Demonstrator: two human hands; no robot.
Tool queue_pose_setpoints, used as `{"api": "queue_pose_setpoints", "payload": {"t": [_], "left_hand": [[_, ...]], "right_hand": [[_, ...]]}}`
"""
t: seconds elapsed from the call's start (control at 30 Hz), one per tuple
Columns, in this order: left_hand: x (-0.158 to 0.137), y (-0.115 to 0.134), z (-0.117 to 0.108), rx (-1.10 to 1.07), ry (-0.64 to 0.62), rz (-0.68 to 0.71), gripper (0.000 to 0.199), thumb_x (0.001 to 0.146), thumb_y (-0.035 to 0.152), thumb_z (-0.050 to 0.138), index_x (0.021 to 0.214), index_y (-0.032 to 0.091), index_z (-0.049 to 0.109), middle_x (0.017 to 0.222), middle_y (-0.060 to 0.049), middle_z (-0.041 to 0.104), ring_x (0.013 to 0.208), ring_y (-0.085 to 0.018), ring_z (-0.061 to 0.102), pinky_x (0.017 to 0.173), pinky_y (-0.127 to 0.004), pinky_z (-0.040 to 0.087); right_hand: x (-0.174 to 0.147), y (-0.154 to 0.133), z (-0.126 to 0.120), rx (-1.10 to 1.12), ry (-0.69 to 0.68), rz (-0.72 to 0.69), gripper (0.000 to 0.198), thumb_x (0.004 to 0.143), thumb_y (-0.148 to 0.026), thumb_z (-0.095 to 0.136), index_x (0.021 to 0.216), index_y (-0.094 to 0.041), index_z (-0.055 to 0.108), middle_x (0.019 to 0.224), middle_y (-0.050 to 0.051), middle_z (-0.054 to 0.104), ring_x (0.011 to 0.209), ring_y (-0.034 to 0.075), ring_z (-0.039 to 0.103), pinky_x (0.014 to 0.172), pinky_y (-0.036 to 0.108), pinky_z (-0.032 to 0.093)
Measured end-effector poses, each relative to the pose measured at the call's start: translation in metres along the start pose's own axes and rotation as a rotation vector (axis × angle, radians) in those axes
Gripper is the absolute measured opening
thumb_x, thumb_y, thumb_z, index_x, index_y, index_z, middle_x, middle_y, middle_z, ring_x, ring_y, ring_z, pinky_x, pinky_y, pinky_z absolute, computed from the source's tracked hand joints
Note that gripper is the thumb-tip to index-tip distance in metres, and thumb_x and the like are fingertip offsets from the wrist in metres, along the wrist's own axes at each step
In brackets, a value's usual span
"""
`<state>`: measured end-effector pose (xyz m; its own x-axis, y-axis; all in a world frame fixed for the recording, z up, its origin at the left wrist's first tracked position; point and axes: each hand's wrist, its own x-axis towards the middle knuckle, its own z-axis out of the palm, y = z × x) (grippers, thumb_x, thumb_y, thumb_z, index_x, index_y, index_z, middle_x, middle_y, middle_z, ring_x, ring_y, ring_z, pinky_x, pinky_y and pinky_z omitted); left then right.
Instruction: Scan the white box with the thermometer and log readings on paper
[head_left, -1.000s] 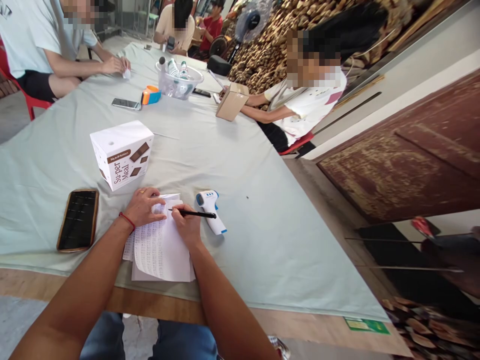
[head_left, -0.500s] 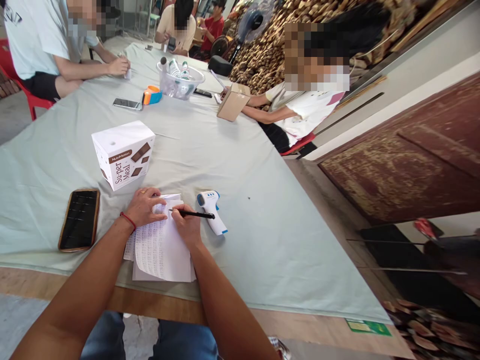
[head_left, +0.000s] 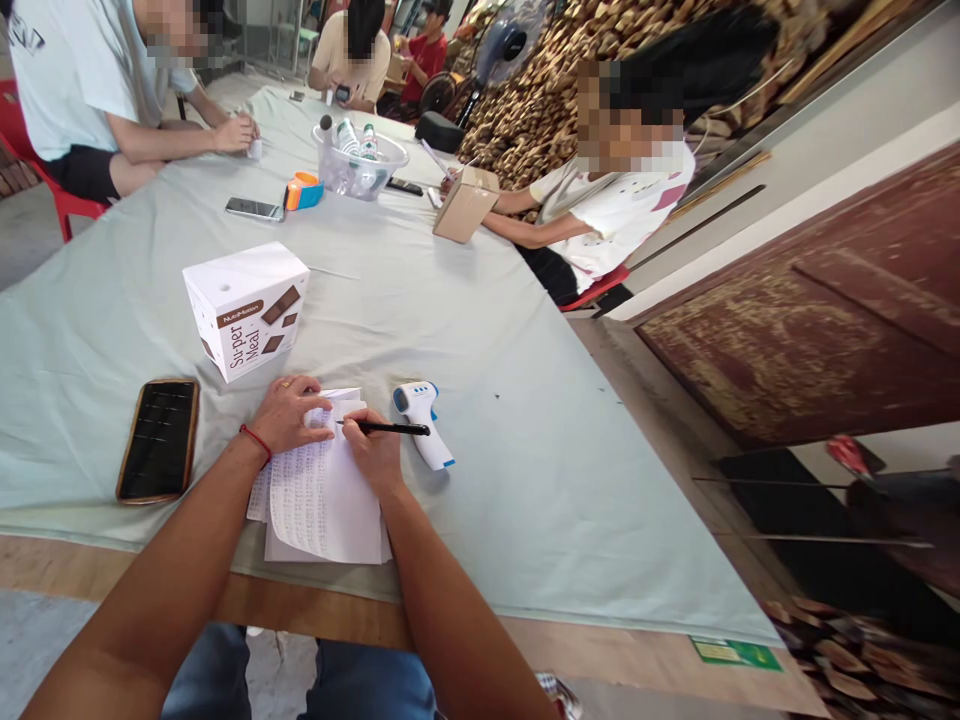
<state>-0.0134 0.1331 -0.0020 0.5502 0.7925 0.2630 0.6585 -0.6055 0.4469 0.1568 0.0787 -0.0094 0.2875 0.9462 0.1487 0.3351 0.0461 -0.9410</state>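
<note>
My right hand (head_left: 373,450) is closed around a black pen (head_left: 401,429), whose tip points left onto the paper. Beneath both hands lies a small stack of white paper sheets (head_left: 322,510), the left part covered in rows of handwriting, its lower edge curling up. My left hand (head_left: 292,415), with a red string at the wrist, rests on the top left of the sheets, fingers apart and holding nothing. Just right of the pen is a white and blue infrared thermometer (head_left: 424,422). A white box (head_left: 251,310) marked "Su-per Meal" stands beyond my left hand.
A phone in a brown case (head_left: 158,440) lies to the left. Farther back are another phone (head_left: 255,208), an orange and blue tape dispenser (head_left: 303,190) and a clear basin (head_left: 360,165) with bottles. At right a person holds a cardboard box (head_left: 466,204); other people sit around the table.
Both my hands and the pen stay almost where they were on the paper. The person at the right has shifted the head slightly.
</note>
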Motion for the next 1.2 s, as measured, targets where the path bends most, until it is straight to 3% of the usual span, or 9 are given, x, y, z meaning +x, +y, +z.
{"api": "queue_pose_setpoints", "payload": {"t": [1.2], "left_hand": [[-0.0005,-0.0008,0.0019,-0.018,0.017,0.003,0.036,0.068,0.045,0.082,0.098,0.026,0.074,0.118,-0.007,0.061,0.114,-0.028,0.055,0.106,-0.046,0.034]], "right_hand": [[0.0009,0.004,0.0002,0.024,0.035,0.01,0.019,0.067,-0.038,0.051,0.063,-0.021,0.058,0.063,0.0,0.062,0.063,0.017,0.054,0.067,0.032,0.046]]}}
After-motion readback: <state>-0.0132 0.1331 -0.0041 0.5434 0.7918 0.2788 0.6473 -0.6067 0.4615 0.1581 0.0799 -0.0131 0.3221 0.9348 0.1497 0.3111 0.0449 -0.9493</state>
